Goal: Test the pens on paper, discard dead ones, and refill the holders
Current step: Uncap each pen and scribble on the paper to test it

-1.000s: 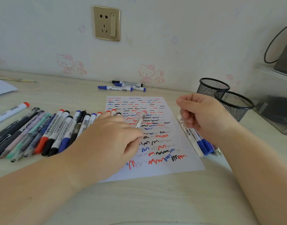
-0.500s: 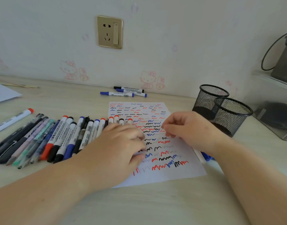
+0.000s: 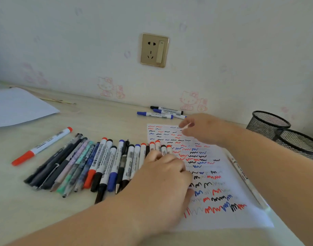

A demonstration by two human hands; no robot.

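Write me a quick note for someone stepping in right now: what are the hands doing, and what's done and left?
Right hand pinches a small whitish piece, blurred, above the test paper.
Left hand rests on the paper's left edge beside the row of pens.
Three markers lie by the wall.
Both mesh holders look empty.
Done: many scribbles.
Left: finish testing, discard dead pens, refill the holders.

A pale wall [image 3: 81,41] fills the upper half, dotted with faint pink cartoon-cat stickers [image 3: 110,87] low down. At 12 o'clock sits a brass-coloured socket plate [image 3: 154,50] — outlet and switch together. Below runs a light wood-grain bench [image 3: 102,114], softly lit.
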